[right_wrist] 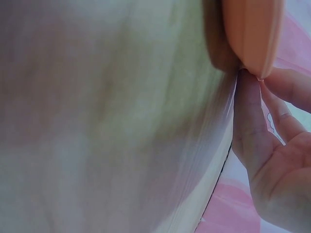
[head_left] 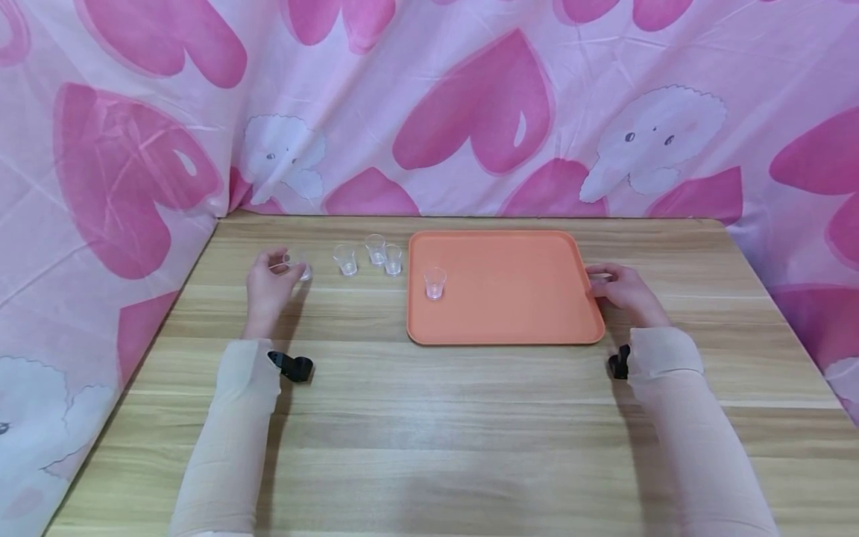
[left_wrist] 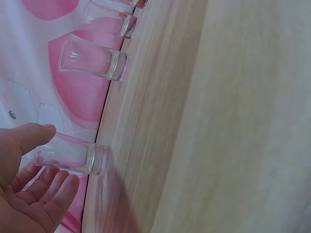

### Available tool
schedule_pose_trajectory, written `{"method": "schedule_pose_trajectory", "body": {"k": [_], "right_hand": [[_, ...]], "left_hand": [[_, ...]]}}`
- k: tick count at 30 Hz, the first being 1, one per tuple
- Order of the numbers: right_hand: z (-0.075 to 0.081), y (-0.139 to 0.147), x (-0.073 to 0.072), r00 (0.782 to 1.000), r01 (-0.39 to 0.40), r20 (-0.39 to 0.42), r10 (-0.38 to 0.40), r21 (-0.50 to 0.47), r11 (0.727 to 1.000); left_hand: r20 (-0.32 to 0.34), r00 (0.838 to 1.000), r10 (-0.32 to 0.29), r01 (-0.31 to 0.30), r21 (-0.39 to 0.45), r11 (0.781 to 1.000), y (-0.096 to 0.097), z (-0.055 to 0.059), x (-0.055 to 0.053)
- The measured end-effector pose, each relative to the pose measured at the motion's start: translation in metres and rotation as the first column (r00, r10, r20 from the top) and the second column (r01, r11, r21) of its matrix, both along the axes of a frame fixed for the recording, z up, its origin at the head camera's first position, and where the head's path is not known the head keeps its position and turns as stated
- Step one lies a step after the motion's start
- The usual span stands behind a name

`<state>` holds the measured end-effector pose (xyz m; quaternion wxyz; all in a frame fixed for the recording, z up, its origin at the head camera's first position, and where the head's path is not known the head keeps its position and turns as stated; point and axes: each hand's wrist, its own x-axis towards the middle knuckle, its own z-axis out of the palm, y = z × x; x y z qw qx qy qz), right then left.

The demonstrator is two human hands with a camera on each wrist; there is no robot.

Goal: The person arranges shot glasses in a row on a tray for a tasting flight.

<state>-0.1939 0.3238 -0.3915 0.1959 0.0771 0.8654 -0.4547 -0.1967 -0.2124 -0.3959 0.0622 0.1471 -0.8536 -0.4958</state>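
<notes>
At the left of the table my left hand (head_left: 270, 287) has its thumb and fingers round a small clear shot glass (left_wrist: 73, 154), whose thick base sits at the tabletop. Similar glasses stand to its right: one shot glass (head_left: 346, 261) alone, then a pair, a rear glass (head_left: 375, 250) and a front glass (head_left: 393, 260). Another shot glass (head_left: 435, 286) stands upright near the left side of an orange rectangular tray (head_left: 510, 291). My right hand (head_left: 624, 289) pinches the tray's right rim, with fingertips at the edge in the right wrist view.
The wood-grain table (head_left: 429, 418) reaches back to a pink cloth (head_left: 470, 112) with hearts and white animals, which also hangs along both sides. A black wrist camera (head_left: 292, 367) sits on the left sleeve and another camera (head_left: 620, 362) on the right.
</notes>
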Motion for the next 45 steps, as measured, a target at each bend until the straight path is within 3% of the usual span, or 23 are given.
{"method": "schedule_pose_trajectory", "body": {"k": [9,15,21,26,31,38,45], "right_hand": [[0.004,-0.004,0.001,1.0,0.001,0.026,-0.002,0.036,0.999],[0.002,-0.004,0.001,1.0,-0.002,0.024,0.001,0.037,0.999],[0.004,-0.004,0.002,1.0,0.001,0.016,-0.002,0.029,1.0],[0.003,-0.004,0.001,1.0,0.006,0.016,-0.006,0.029,1.0],[0.003,-0.003,0.001,1.0,0.02,0.019,-0.02,0.016,1.0],[0.001,-0.003,0.001,1.0,0.015,0.018,-0.016,0.013,1.0],[0.003,-0.004,0.001,1.0,-0.006,0.028,0.004,0.043,0.999]], "left_hand": [[0.027,0.998,0.062,-0.063,0.056,0.996,0.004,0.005,-0.001],[-0.086,0.991,0.102,-0.094,0.091,0.991,0.017,0.017,-0.002],[-0.168,0.981,0.093,-0.066,0.162,0.985,0.038,0.035,0.0],[-0.222,0.974,0.036,0.012,0.214,0.977,0.059,0.047,0.003],[-0.247,0.967,-0.063,0.123,0.238,0.963,0.084,0.052,0.005],[-0.234,0.953,-0.193,0.25,0.246,0.937,0.121,0.052,0.009],[-0.203,0.938,-0.282,0.33,0.269,0.905,0.154,0.048,0.01]]}}
